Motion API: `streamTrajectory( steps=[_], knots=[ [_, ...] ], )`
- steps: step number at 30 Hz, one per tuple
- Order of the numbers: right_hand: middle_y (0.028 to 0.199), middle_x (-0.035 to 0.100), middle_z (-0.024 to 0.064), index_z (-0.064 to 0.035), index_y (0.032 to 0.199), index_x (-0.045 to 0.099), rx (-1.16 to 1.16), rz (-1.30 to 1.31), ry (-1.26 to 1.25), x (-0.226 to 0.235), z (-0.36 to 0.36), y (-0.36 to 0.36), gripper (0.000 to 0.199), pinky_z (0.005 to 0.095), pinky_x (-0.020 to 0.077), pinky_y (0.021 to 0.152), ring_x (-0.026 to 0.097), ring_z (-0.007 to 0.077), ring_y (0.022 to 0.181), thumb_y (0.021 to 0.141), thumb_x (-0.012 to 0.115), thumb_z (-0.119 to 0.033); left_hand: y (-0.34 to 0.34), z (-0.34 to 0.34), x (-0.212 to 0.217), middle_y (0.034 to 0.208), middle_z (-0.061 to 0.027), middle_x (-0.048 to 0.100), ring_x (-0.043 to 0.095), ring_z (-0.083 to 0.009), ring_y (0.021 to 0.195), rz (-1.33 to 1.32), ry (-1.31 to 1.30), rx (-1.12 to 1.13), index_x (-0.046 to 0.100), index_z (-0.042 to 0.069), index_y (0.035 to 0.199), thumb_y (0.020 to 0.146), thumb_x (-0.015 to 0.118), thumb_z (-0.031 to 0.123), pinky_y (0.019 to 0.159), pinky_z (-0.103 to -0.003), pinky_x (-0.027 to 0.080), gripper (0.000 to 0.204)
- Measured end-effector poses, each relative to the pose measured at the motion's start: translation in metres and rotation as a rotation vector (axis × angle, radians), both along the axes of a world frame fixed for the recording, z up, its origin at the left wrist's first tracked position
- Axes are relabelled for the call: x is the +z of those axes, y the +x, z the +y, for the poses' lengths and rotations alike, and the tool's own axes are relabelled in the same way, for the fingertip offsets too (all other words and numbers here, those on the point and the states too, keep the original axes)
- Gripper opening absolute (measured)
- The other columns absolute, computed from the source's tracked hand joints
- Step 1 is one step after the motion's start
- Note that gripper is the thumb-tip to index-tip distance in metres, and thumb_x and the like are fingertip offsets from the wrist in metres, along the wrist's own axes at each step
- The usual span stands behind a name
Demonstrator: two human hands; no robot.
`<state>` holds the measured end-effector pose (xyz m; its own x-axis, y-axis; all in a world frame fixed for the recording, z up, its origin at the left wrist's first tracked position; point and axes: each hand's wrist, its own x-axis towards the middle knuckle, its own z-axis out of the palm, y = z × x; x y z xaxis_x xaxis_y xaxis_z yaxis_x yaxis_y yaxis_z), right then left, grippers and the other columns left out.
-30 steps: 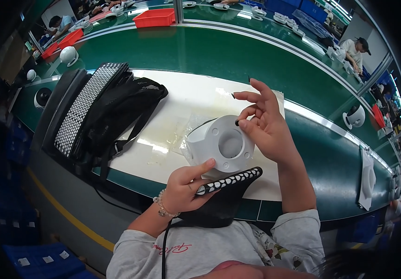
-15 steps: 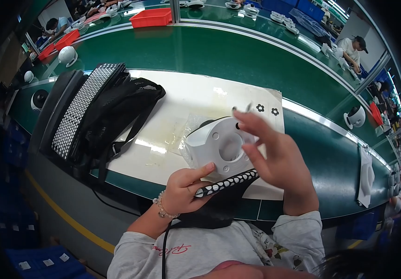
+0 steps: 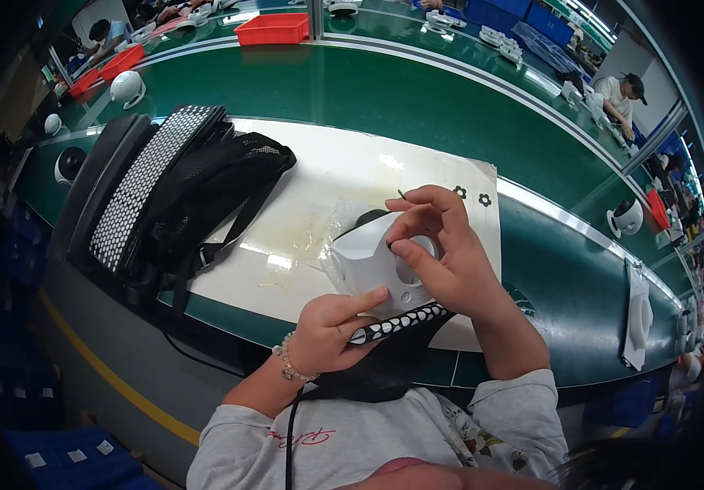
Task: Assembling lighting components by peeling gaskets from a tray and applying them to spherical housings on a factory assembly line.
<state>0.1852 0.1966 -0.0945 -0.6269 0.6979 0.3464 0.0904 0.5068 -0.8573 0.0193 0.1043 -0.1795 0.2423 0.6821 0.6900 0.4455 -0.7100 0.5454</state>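
Note:
A white plastic housing (image 3: pixel 360 253) with a round opening is tilted up in front of me, above the pale board. My left hand (image 3: pixel 327 331) grips its near side, thumb on the white surface. Under that hand runs a black-and-white patterned edge (image 3: pixel 401 323); what it belongs to is hidden. My right hand (image 3: pixel 454 253) is over the opening, thumb and index finger pinched at a small black piece (image 3: pixel 390 244) against the housing. A thin dark tip (image 3: pixel 401 194) sticks out beyond the right knuckles; its kind is unclear. Crinkled clear plastic (image 3: pixel 331 245) lies beside the housing.
A black mesh bag (image 3: pixel 221 188) lies at left on the pale board (image 3: pixel 344 155). Two black flower-shaped pieces (image 3: pixel 485 199) lie near its right edge. A white part (image 3: pixel 637 314) sits far right. Red bins (image 3: pixel 273 29) and white dome-shaped units (image 3: pixel 127 88) stand farther off.
My right hand has come down and leftward onto the housing, its raised fingers now bent into a pinch. My left hand keeps its grip in nearly the same place.

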Motion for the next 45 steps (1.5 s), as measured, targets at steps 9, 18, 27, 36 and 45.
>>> streamTrajectory(
  steps=[9, 18, 27, 36, 45],
  knots=[
    [0.117, 0.053, 0.0134, -0.0088, 0.124, 0.031, 0.031, -0.336, 0.551, -0.004, -0.009, 0.023, 0.048, 0.0435, 0.0151, 0.104, 0.034, 0.0314, 0.126, 0.083, 0.056, -0.010, -0.001, 0.001, -0.003, 0.112, -0.0143, 0.057, 0.063, -0.0239, 0.078, -0.054, -0.032, 0.000, 0.062, 0.001, 0.076, 0.063, 0.073, 0.006, 0.067, -0.030, 0.049, 0.018],
    [0.142, 0.018, 0.0192, -0.0073, 0.085, 0.055, -0.062, -0.206, 0.241, -0.015, -0.027, 0.035, 0.010, 0.0453, 0.0153, 0.104, 0.007, 0.0372, 0.134, 0.077, 0.062, -0.007, 0.002, 0.004, -0.007, 0.114, -0.0081, 0.058, 0.062, -0.0198, 0.070, -0.086, -0.008, -0.002, 0.063, -0.001, 0.074, 0.061, 0.070, 0.008, 0.059, -0.028, 0.048, 0.017],
    [0.141, 0.023, 0.0181, -0.0086, 0.087, 0.061, -0.122, -0.283, 0.342, -0.028, -0.034, 0.038, 0.011, 0.0446, 0.0183, 0.102, 0.010, 0.0364, 0.133, 0.083, 0.057, -0.018, 0.006, 0.003, -0.006, 0.090, -0.0067, 0.064, 0.058, -0.0195, 0.057, -0.161, -0.109, 0.030, 0.060, 0.000, 0.102, 0.060, 0.074, 0.005, 0.053, -0.028, 0.044, 0.045],
    [0.126, 0.046, 0.0092, -0.0155, 0.095, 0.065, -0.235, -0.339, 0.839, -0.039, -0.043, 0.043, 0.026, 0.0457, 0.0189, 0.100, 0.034, 0.0325, 0.124, 0.077, 0.063, -0.034, 0.012, 0.002, -0.003, 0.070, -0.0067, 0.061, 0.057, -0.0196, 0.056, -0.260, -0.119, 0.022, 0.055, 0.002, 0.114, 0.061, 0.073, 0.002, 0.053, -0.028, 0.043, 0.056],
    [0.113, 0.056, 0.0023, -0.0159, 0.086, 0.066, -0.165, -0.191, 1.123, -0.050, -0.043, 0.041, 0.022, 0.0404, 0.0263, 0.094, 0.044, 0.0255, 0.113, 0.065, 0.071, -0.021, 0.012, -0.001, -0.001, 0.068, -0.0052, 0.059, 0.053, -0.0191, 0.056, -0.211, -0.120, 0.089, 0.056, 0.002, 0.113, 0.060, 0.073, 0.003, 0.055, -0.028, 0.042, 0.055]
  ],
)
